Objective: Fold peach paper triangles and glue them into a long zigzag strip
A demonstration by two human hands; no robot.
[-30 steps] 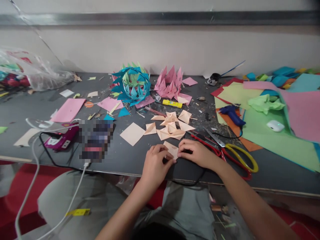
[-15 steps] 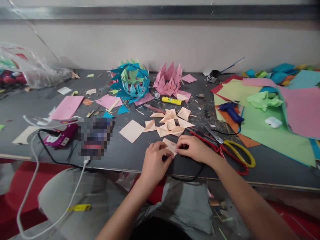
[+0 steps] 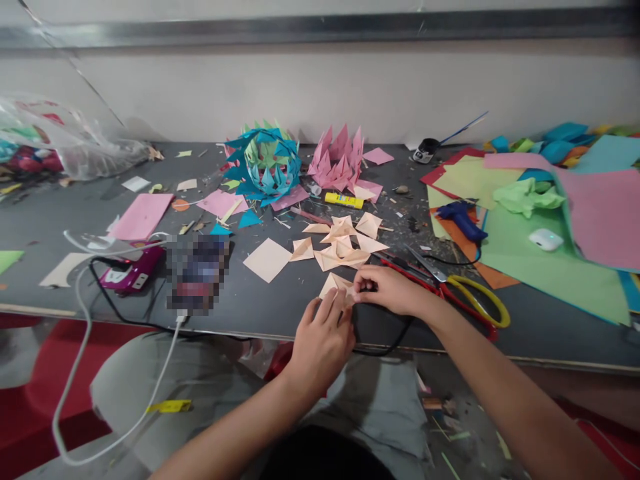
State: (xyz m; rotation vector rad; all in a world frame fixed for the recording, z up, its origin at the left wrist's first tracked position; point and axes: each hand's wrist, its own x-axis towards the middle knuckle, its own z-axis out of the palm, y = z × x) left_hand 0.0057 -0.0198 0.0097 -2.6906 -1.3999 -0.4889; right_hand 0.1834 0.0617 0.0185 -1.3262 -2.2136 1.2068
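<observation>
A small square of peach paper [image 3: 331, 283] with a fold in it lies on the dark table near its front edge. My left hand [image 3: 325, 333] presses its near side, fingers closed together over it and thumb hidden. At the paper's right corner, my right hand [image 3: 387, 288] pinches with thumb and curled fingers. Just beyond lie several folded peach paper pieces [image 3: 343, 248] in a loose cluster. To their left rests a flat peach paper square [image 3: 268, 260]. Scissors with yellow handles [image 3: 480, 300] and a red-handled pair [image 3: 420, 283] lie beside my right wrist.
Blue-green [image 3: 273, 163] and pink [image 3: 339, 160] folded-paper rings stand at the back, with a yellow glue stick [image 3: 344, 200] in front. A phone [image 3: 203, 273] on a white cable lies left. To the right are a blue glue gun [image 3: 463, 220] and coloured sheets [image 3: 560, 280].
My left hand has turned and slid slightly right, its fingers now laid over the paper instead of pinching its edge. My right hand stays at the right corner. The view has shifted slightly.
</observation>
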